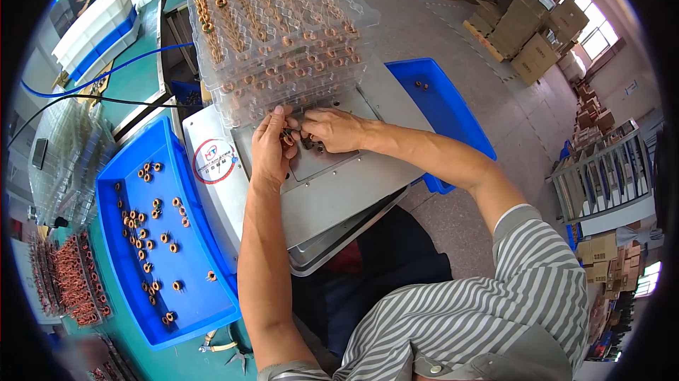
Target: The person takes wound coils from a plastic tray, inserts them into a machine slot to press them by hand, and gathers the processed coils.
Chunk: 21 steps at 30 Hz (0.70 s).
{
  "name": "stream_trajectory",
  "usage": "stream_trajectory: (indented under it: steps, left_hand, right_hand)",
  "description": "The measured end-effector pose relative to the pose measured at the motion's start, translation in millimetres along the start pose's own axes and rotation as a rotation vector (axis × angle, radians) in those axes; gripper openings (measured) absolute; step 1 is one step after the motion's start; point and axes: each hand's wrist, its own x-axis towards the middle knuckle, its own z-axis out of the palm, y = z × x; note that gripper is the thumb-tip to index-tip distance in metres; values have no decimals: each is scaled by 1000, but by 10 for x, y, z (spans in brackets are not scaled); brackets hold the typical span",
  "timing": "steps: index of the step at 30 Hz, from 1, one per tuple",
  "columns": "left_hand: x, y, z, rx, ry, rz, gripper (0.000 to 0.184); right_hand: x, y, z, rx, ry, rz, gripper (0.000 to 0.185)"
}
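Observation:
Over a grey metal work surface (pixel 332 200), both hands meet close together. Fingers of my left hand (pixel 267 147) are closed round a small copper-wound ring coil (pixel 286 137). My right hand (pixel 334 130) is closed in a pinch right beside that coil; whatever lies between its fingertips is hidden. A few small dark pieces lie on the metal just under the right fingers, too small to make out. Directly beyond the hands rises a stack of clear plastic trays (pixel 219 108), filled with rows of copper ring coils with wire leads.
On the left, a blue bin (pixel 205 303) contains scattered ring coils (pixel 177 285). Another blue bin (pixel 453 123) on the right holds a few small pieces. Pliers (pixel 237 356) lie on the green table (pixel 141 356). Cardboard boxes (pixel 534 59) stand farther back.

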Motion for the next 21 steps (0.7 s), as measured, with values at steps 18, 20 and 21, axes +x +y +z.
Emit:
stream_trajectory:
  steps: [18, 20, 21]
  left_hand:
    - [-544, 261, -59, -230, 70, 151, 27]
    - [-832, 551, -222, -105, 176, 242, 28]
    - [-985, 707, -323, -43, 271, 292, 30]
  right_hand:
    - [-158, -100, 84, 126, 387, -20, 22]
    - [-160, -111, 92, 168, 428, -36, 20]
    - [-168, -102, 100, 183, 407, -46, 19]
